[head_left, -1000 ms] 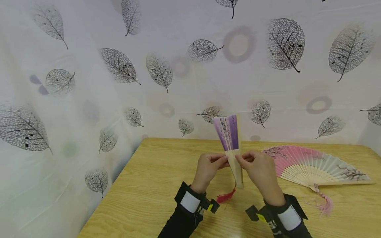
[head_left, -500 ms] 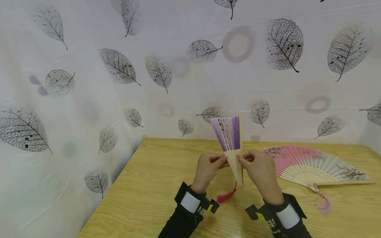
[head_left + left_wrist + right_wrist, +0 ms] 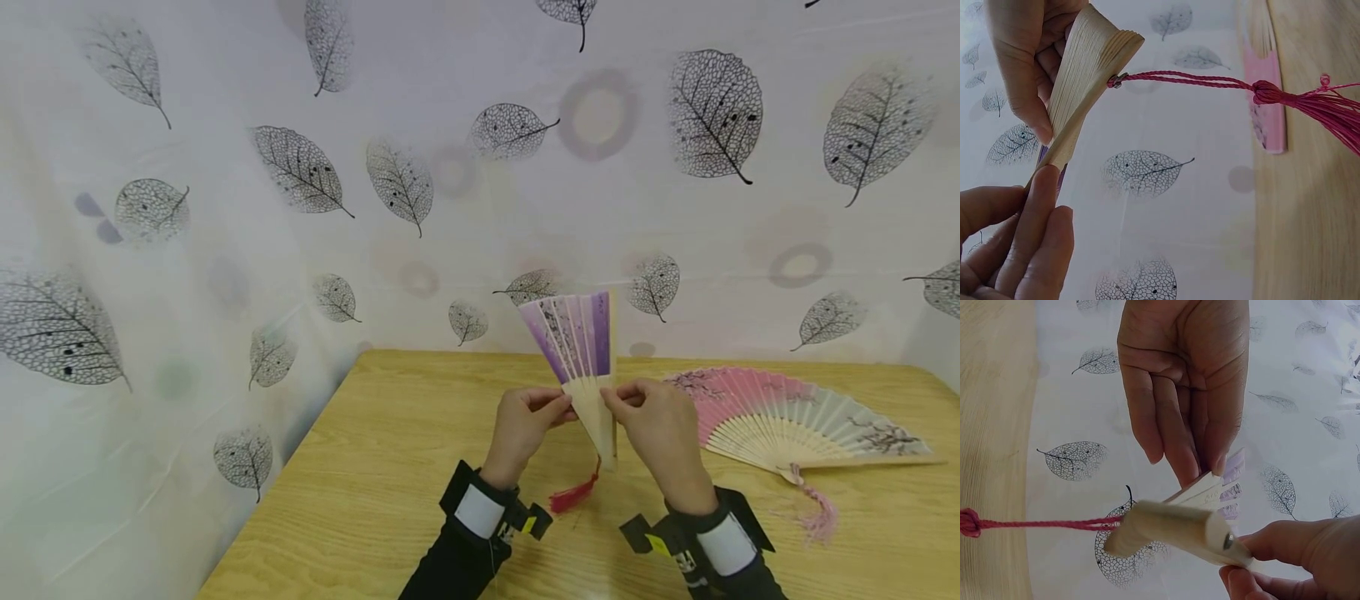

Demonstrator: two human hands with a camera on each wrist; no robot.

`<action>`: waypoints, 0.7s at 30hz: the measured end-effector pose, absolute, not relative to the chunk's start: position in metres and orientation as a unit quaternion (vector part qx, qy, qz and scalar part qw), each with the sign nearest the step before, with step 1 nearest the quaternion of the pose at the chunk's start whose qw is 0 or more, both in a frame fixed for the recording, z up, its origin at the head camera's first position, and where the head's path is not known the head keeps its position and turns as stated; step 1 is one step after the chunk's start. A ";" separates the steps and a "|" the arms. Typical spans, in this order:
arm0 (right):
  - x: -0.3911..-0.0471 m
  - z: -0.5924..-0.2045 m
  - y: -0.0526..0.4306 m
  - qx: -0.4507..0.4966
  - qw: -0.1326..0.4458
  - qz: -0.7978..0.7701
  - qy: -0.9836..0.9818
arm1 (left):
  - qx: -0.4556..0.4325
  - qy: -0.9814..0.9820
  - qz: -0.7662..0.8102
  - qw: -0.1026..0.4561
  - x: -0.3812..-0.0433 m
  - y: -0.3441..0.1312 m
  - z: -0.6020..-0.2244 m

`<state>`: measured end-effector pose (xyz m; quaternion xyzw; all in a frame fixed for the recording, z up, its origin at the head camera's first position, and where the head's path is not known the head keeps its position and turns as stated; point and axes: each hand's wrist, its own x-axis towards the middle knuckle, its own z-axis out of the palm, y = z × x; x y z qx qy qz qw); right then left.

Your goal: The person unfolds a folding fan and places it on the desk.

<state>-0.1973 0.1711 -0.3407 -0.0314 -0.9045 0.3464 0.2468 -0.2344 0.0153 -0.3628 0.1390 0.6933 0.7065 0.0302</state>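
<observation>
I see the left hand and right hand each pinching an edge of the purple fan, partly spread above the table; likely light, fragile leaf; I'd grip the outer sticks.

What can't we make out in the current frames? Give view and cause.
- Purple fan, full pattern: head view, hidden by folded pleats.
- Purple fan, tassel end: right wrist view, blurred.
- Red tassel, strand tips: left wrist view, cut off by right edge.
- Pink-and-white fan, most of it: left wrist view, cut off by top edge.
- Right hand, lower fingers: head view, hidden behind the hand itself.
</observation>
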 end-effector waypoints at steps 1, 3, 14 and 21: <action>-0.197 -0.341 0.171 -0.034 0.244 0.348 -0.905 | 0.140 0.693 0.706 0.030 -0.234 0.015 -0.363; -0.197 -0.341 0.172 -0.035 0.242 0.349 -0.904 | 0.142 0.693 0.706 0.030 -0.234 0.015 -0.363; -0.198 -0.342 0.174 -0.041 0.263 0.339 -0.902 | 0.136 0.702 0.699 0.029 -0.233 0.015 -0.361; -0.199 -0.342 0.175 -0.045 0.264 0.346 -0.899 | 0.133 0.702 0.699 0.030 -0.234 0.015 -0.363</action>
